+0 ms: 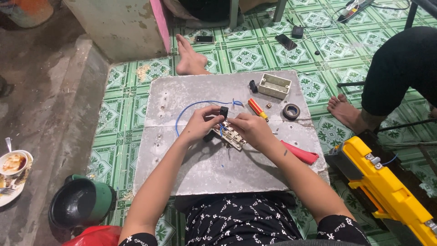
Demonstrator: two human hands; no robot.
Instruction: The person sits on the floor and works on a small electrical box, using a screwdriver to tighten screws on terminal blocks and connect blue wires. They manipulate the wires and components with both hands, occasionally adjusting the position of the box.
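While we sat over the grey slab table (191, 173), our left hand (200, 124) closed its grip on a small black switch module (224, 111) trailing blue wire (193, 105); our right hand (250, 130) pinched the cream switch plate (231, 136), near an orange-handled screwdriver (257, 109).

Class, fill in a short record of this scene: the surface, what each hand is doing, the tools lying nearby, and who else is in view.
Surface: grey board on a green tiled floor
Left hand: pinches a small black part beside a blue wire
Right hand: rests on a beige switch plate
Tools nearby: screwdriver, tape roll, wall box, red-handled tool
Others: bare feet of people beside the board
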